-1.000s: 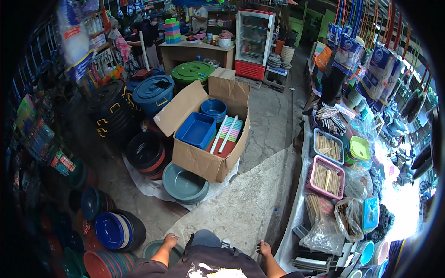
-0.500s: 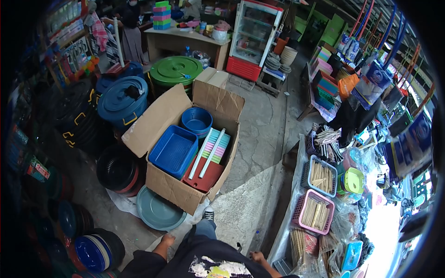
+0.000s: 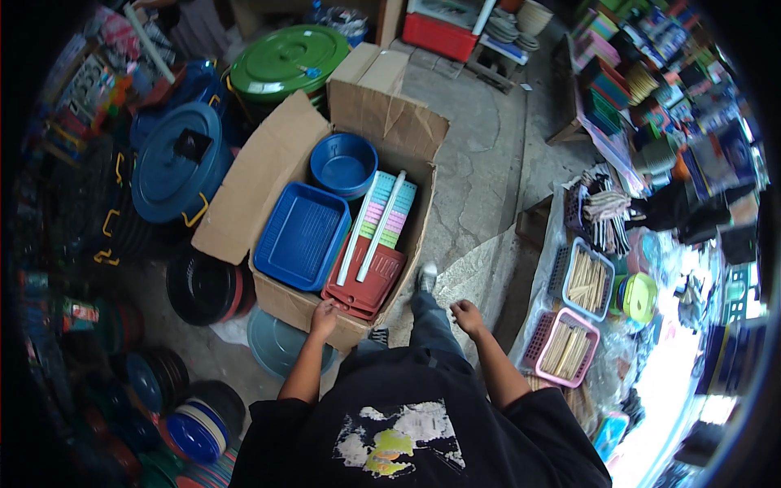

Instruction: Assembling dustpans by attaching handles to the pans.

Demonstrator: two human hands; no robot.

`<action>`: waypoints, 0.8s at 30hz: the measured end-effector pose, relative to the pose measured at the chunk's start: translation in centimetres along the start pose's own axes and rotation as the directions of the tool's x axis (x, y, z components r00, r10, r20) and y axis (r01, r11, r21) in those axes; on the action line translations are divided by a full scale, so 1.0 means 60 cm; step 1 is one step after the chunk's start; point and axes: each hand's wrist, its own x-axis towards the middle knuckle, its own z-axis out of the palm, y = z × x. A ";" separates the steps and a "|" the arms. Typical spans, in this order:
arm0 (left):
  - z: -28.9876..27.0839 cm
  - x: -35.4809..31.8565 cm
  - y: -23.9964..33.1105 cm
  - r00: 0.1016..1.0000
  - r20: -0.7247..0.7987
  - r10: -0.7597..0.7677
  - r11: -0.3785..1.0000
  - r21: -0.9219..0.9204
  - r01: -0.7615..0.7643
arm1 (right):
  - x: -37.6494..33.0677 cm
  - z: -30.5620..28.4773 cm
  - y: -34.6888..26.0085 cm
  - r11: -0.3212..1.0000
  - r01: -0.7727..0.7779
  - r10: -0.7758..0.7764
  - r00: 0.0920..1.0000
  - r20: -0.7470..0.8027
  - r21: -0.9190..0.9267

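A large open cardboard box stands on the floor in front of me. In it sit blue rectangular baskets, round blue basins and reddish-brown plastic trays. Stacked pastel pieces lie beside the baskets, with two white rods across them. My left hand is at the box's near edge, next to the reddish-brown trays, fingers out and slightly bent; whether it touches them I cannot tell. My right hand hangs over the floor right of the box, fingers curled, nothing visible in it.
Lidded tubs, one blue and one green, stand beyond the box to the left. A grey basin lies against its near left corner. On the right, a low stand holds a pink basket and a grey-blue basket of wooden sticks.
I have stepped closer to the box and my view has tilted down. Both hands have come up from beside my body, the left one to the box's near edge.
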 end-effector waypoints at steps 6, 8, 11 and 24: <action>0.034 -0.019 -0.054 0.947 -0.172 -0.271 0.952 -0.194 0.237 | 0.179 0.047 -0.136 0.925 0.201 -0.124 0.962 0.244 -0.322; 0.048 -0.040 -0.084 0.913 -0.268 -0.307 0.947 -0.186 0.263 | 0.233 0.079 -0.185 0.873 0.322 -0.186 0.915 0.359 -0.368; 0.107 -0.043 -0.066 0.842 -0.307 -0.444 0.882 -0.314 0.351 | 0.336 0.093 -0.191 0.783 0.411 -0.136 0.845 0.516 -0.467; 0.302 0.044 -0.059 0.785 -0.534 -0.314 0.885 0.136 0.446 | 0.619 0.275 -0.215 0.249 0.787 -0.041 0.591 0.805 -0.565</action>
